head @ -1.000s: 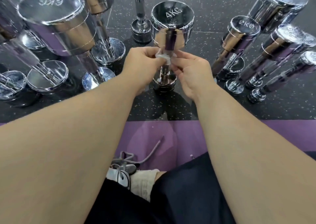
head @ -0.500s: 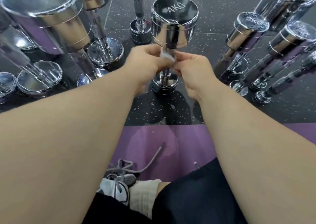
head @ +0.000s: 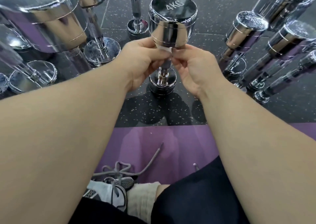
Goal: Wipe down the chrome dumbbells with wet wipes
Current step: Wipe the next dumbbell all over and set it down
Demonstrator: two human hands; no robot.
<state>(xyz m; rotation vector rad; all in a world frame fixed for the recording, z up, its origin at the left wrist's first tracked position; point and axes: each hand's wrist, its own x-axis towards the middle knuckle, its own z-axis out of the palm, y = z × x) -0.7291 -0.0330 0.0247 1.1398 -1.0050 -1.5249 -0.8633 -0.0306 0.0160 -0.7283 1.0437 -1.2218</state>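
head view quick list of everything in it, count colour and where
4KG dumbbell: one, chrome, standing on end at centre
other dumbbells: at least eight, chrome, on end to its left, behind and right
wet wipe: one, white, against the handle just under the upper head
floor: black, speckled, under the dumbbells
mat: one, purple, nearest strip
shoe: one, grey and white, laced, bottom centre
sock: one, cream, beside the shoe
dark garment: one, black, bottom edge
left grip: pinches the wipe from the left
right grip: pinches it from the right
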